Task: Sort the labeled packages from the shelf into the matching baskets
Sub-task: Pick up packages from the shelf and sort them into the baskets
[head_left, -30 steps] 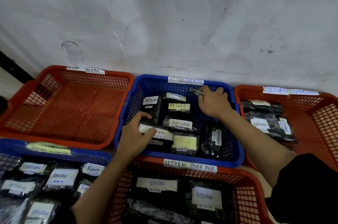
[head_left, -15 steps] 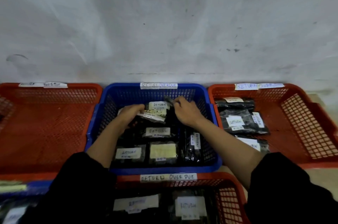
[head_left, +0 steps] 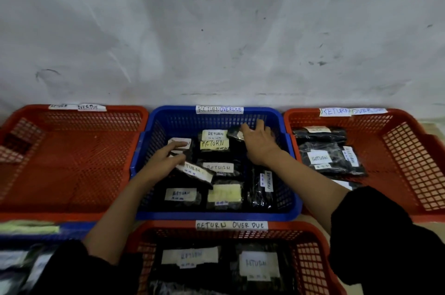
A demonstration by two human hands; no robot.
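Both hands reached into the blue basket (head_left: 292, 184), left hand (head_left: 166, 162) fingers pressed flat on a labelled package (head_left: 180, 144), small dark package (head_left: 235, 135) pinched by right hand (head_left: 258, 143)

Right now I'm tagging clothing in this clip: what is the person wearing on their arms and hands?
Both hands, left and right, are bare: no gloves, rings or watch visible. The forearms are uncovered; black sleeves, left and right, are pushed up near the elbows.

Single head-worn camera, looking forward and steeply down, close above the blue basket (head_left: 218, 215); the wide-angle lens apparently bends the frame edges.
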